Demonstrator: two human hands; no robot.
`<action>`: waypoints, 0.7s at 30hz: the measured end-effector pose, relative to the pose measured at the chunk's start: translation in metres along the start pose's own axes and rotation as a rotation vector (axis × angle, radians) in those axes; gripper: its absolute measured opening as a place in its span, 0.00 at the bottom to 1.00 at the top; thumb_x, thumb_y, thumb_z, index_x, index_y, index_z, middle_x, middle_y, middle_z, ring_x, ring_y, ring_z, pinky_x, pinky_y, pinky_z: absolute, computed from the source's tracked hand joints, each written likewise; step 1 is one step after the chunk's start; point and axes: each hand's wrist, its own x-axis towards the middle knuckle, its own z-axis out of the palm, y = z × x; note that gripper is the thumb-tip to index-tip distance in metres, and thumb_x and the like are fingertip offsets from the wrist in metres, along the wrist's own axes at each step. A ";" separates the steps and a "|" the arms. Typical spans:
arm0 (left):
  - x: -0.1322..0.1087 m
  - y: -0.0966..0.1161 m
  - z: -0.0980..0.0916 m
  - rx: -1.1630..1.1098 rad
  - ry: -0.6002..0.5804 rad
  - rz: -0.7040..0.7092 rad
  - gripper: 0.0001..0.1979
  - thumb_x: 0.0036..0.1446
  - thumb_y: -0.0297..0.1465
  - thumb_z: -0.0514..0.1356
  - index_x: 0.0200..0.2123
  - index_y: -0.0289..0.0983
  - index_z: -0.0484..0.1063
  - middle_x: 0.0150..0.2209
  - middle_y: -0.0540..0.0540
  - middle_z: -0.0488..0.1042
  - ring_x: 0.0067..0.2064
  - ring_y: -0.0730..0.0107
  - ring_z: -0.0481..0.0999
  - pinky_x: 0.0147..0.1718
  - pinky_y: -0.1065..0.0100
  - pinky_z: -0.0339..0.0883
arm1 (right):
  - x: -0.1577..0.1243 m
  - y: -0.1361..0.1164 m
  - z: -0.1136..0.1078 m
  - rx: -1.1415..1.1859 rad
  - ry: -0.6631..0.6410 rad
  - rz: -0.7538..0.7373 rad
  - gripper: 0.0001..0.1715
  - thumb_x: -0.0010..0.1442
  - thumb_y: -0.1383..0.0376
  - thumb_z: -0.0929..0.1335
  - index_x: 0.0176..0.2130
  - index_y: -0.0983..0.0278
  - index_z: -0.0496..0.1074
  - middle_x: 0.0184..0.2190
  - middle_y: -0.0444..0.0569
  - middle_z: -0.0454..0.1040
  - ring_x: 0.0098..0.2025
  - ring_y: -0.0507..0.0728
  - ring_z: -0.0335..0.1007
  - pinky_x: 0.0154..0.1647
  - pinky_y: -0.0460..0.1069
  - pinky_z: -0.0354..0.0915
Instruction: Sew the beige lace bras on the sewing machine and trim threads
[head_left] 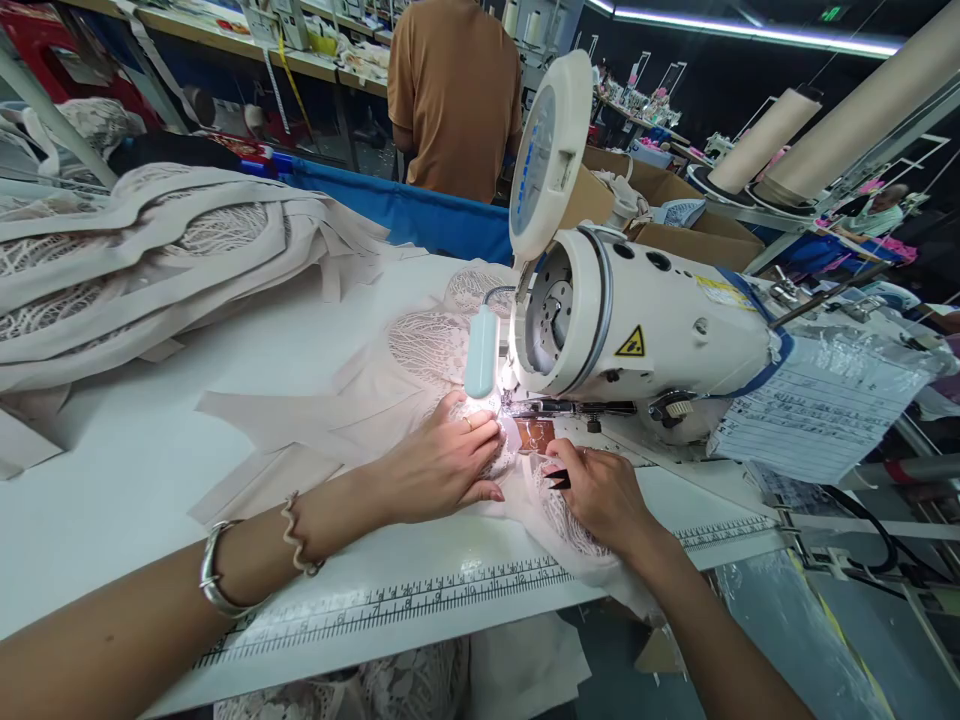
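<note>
My left hand (457,460) lies with its fingers stretched out on a pale pink lace garment piece (420,345), just left of the sewing machine's needle area. A ring is on one finger. Curled at the right of the needle area, my right hand (600,490) holds small black thread snips (559,480), whose pointed tips stick out toward the left. Beneath that hand, lace runs down over the table's front edge. The white sewing machine (645,310) has its round end cover (551,150) swung open. A lit pale green lamp (481,350) hangs over the stitching spot.
A pile of lace pieces (172,240) covers the table's left side. A printed ruler strip (420,597) follows the front edge. Plastic-covered written paper (810,400) hangs at the right. Behind stand a cardboard box (697,235) and a person in a brown shirt (457,100).
</note>
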 end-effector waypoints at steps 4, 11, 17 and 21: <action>0.000 0.001 0.000 -0.010 0.023 0.001 0.32 0.74 0.48 0.37 0.50 0.32 0.73 0.38 0.41 0.76 0.41 0.57 0.73 0.57 0.47 0.47 | -0.001 -0.001 -0.002 0.029 0.087 -0.209 0.35 0.53 0.82 0.60 0.53 0.59 0.77 0.21 0.40 0.70 0.24 0.52 0.62 0.29 0.47 0.53; -0.002 -0.001 0.004 0.021 0.046 0.027 0.32 0.73 0.50 0.40 0.46 0.33 0.75 0.49 0.37 0.76 0.51 0.51 0.72 0.57 0.48 0.48 | 0.006 0.002 -0.001 0.014 0.111 -0.248 0.39 0.51 0.83 0.59 0.53 0.58 0.79 0.19 0.40 0.66 0.22 0.51 0.56 0.27 0.48 0.51; -0.001 -0.004 0.003 0.029 0.023 -0.014 0.32 0.74 0.49 0.38 0.55 0.32 0.71 0.50 0.36 0.77 0.52 0.50 0.73 0.58 0.47 0.47 | 0.010 0.006 0.003 0.010 0.051 -0.229 0.38 0.52 0.82 0.61 0.54 0.57 0.79 0.20 0.40 0.68 0.23 0.51 0.56 0.28 0.47 0.52; 0.001 -0.006 0.002 0.050 -0.008 -0.036 0.28 0.74 0.47 0.42 0.54 0.35 0.72 0.51 0.36 0.76 0.53 0.47 0.72 0.56 0.45 0.50 | 0.016 0.008 0.006 0.019 0.056 -0.209 0.35 0.54 0.82 0.61 0.52 0.56 0.79 0.19 0.39 0.67 0.23 0.51 0.56 0.29 0.47 0.52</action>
